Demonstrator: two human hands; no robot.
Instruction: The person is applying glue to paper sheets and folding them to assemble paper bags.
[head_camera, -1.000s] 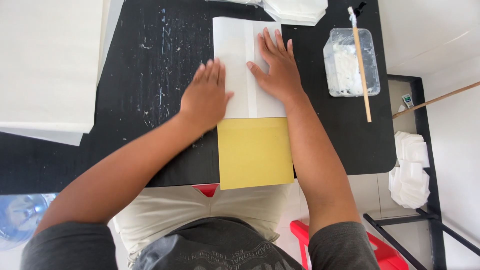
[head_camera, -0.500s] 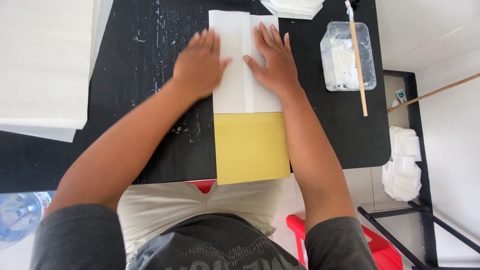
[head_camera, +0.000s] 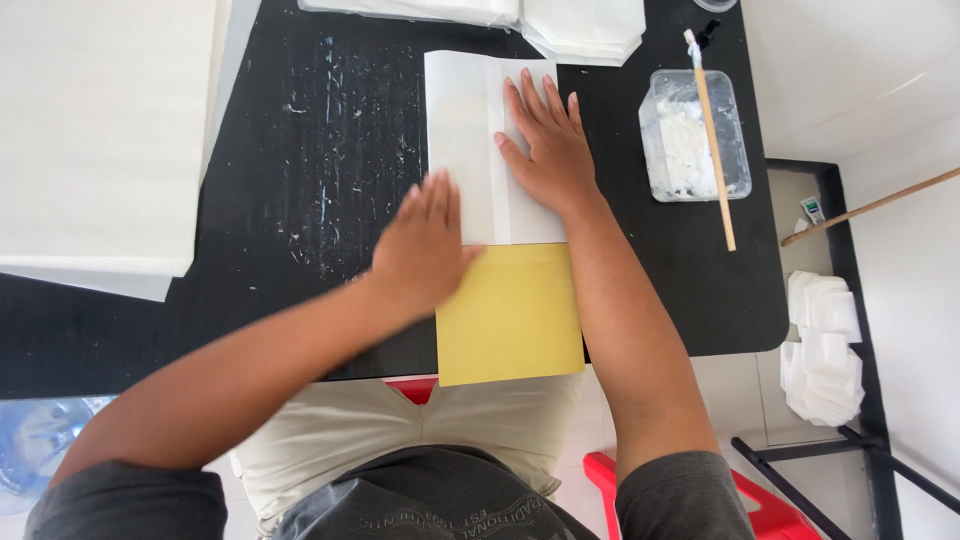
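Observation:
A folded white paper sheet (head_camera: 462, 130) lies on a black table (head_camera: 330, 150), over the far part of a yellow board (head_camera: 512, 315) that juts past the table's near edge. My right hand (head_camera: 545, 145) lies flat, fingers spread, on the right flap of the white paper. My left hand (head_camera: 425, 245) presses flat with fingers together on the paper's near left corner, where it meets the yellow board. Neither hand grips anything.
A clear plastic tub of white paste (head_camera: 693, 140) with a wooden stick (head_camera: 712, 140) across it stands right of the paper. Stacks of white paper (head_camera: 585, 25) lie at the far edge, a large white sheet (head_camera: 95, 140) at left, folded white pieces (head_camera: 825, 350) on a low shelf at right.
My left hand has slid back toward me along the paper's left edge, from the upper left part to its near corner. My right hand has stayed pressed on the right flap.

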